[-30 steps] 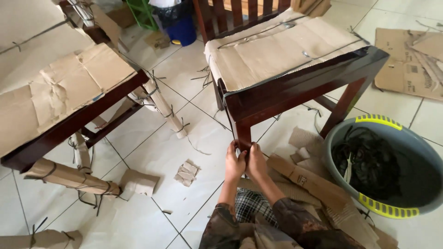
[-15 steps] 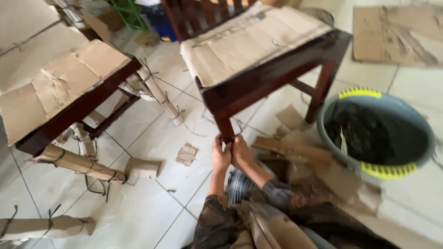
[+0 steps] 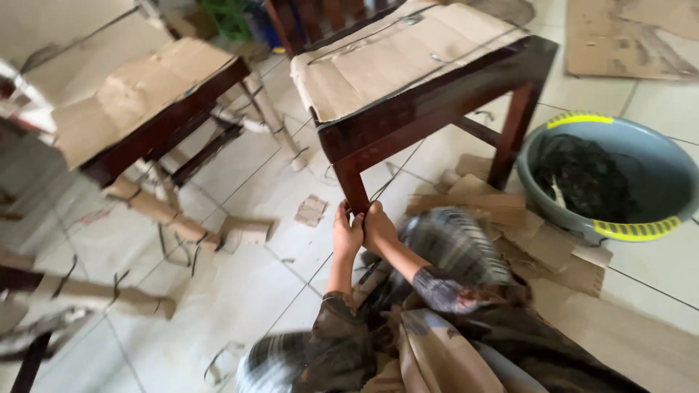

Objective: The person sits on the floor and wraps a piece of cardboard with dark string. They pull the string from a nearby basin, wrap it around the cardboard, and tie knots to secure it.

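Observation:
A dark wooden chair stands in front of me, its seat covered with brown cardboard. My left hand and my right hand are pressed together around the bottom of its near front leg. Both hands are closed on the leg close to the tiled floor. What lies between the fingers and the leg is hidden. My sleeves and a checked cloth fill the lower middle of the view.
A second cardboard-wrapped chair stands at the left, its legs bound in cardboard. A grey basin with yellow handles holds dark strips at the right. Cardboard scraps and flat sheets litter the tiles.
The view has swung and tilted, so the chairs sit further left and higher. My hands stay clasped on the chair's front leg.

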